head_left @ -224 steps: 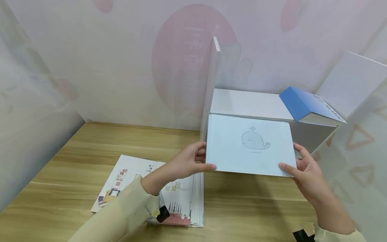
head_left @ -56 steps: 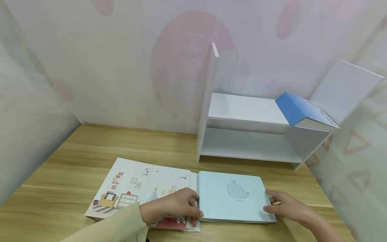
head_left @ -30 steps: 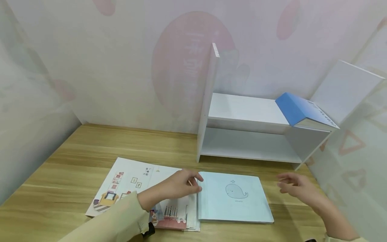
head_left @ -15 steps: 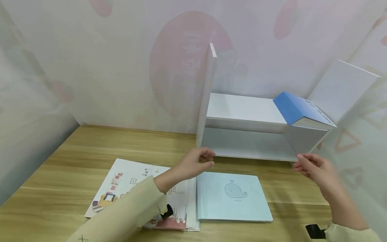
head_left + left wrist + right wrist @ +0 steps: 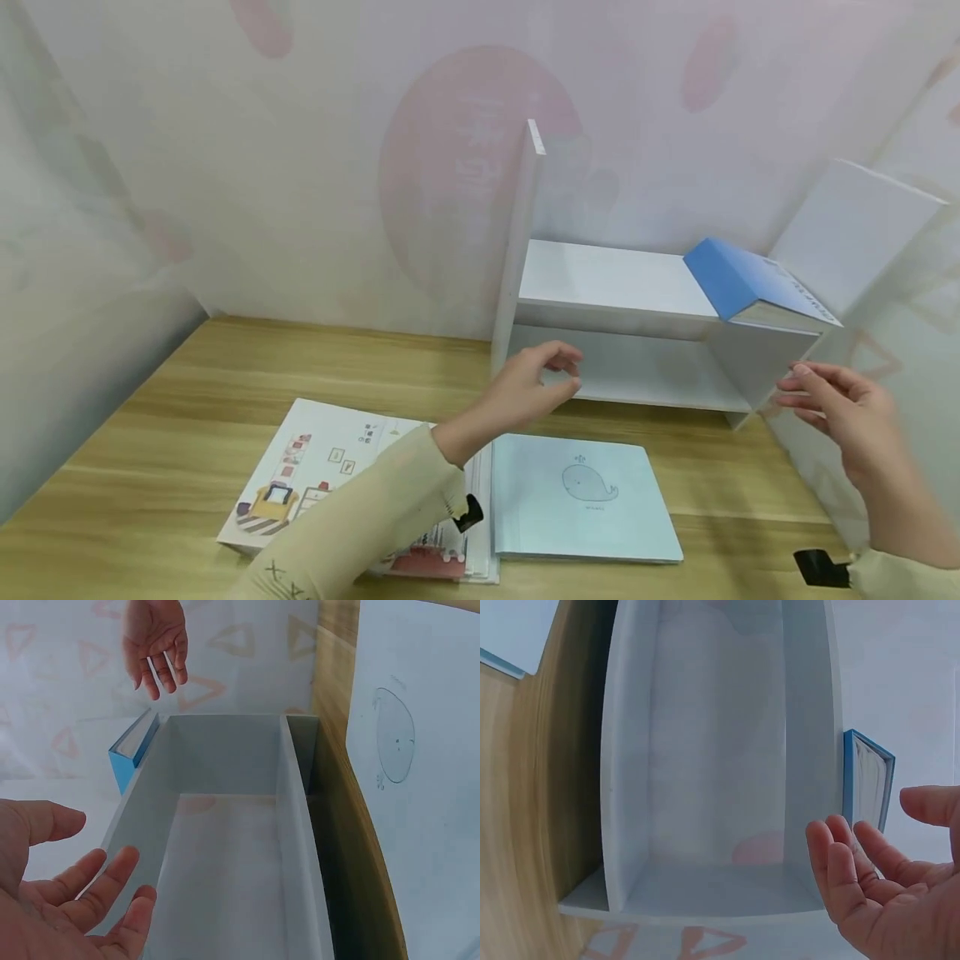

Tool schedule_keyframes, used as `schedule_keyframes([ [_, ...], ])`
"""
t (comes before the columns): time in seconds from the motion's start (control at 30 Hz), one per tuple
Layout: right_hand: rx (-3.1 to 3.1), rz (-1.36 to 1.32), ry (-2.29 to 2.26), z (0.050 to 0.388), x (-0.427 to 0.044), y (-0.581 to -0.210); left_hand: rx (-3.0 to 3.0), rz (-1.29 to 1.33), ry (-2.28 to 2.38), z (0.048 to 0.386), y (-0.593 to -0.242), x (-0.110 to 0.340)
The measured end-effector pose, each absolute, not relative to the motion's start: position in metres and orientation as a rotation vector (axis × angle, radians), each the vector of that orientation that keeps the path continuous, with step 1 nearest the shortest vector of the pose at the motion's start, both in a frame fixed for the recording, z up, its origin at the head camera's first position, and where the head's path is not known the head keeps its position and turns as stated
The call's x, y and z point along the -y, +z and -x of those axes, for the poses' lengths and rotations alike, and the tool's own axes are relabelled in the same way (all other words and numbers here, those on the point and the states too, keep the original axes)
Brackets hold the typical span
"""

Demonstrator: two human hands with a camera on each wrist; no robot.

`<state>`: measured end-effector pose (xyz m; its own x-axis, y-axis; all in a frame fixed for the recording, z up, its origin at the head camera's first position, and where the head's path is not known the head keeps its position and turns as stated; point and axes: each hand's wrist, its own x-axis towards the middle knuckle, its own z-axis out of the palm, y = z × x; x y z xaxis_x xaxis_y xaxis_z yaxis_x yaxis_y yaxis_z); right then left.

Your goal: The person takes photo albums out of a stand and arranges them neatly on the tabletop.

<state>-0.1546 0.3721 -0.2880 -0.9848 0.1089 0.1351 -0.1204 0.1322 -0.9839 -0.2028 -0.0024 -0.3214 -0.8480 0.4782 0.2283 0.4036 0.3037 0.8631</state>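
My left hand (image 5: 525, 385) hovers in front of the lower compartment of a small white shelf (image 5: 615, 279), its loosely bent fingers holding nothing. Off the shelf's right end is my right hand (image 5: 851, 417), also bare, fingers relaxed, below a thick blue book (image 5: 738, 279). That book lies tilted on top at the right end, against the white side panel. In the right wrist view, the right hand (image 5: 892, 881) appears beside the blue book (image 5: 870, 776), apparently apart from it. A pale blue book (image 5: 588, 500) with a whale drawing lies flat on the table, below both hands.
Left of the whale book lies a stack of white illustrated books (image 5: 337, 467), partly hidden by the left sleeve. The wooden table (image 5: 300, 358) extends left and behind it. Printed cloth walls (image 5: 300, 167) enclose the back and sides. A tall white panel (image 5: 517, 242) rises at the shelf's left end.
Earlier both hands held the whale book up before the shelf. It was laid on the table beside the stack and let go. Both hands then rose toward the shelf and shifted right.
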Motion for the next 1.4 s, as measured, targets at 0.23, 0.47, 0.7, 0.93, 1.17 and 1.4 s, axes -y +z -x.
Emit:
schedule_keyframes([
  [0.23, 2.172, 0.004, 1.912, 0.160, -0.384, -0.280, -2.454, -0.952, 1.558, 0.214, -0.303, -0.018],
  [0.47, 2.162, 0.141, 1.842, 0.166, -0.383, -0.275, -2.377, -1.008, 1.544, 0.224, -0.297, -0.040],
  [0.7, 2.149, 0.277, 1.813, 0.176, -0.380, -0.269, -2.316, -0.980, 1.617, 0.230, -0.296, -0.059],
  [0.93, 2.067, 0.359, 1.865, 0.189, -0.385, -0.263, -2.308, -0.957, 1.684, 0.239, -0.286, -0.081],
  [1.17, 1.986, 0.423, 1.860, 0.193, -0.387, -0.257, -2.293, -0.929, 1.705, 0.247, -0.275, -0.102],
  [1.4, 2.028, 0.545, 1.756, 0.198, -0.382, -0.250, -2.316, -0.926, 1.647, 0.251, -0.265, -0.117],
])
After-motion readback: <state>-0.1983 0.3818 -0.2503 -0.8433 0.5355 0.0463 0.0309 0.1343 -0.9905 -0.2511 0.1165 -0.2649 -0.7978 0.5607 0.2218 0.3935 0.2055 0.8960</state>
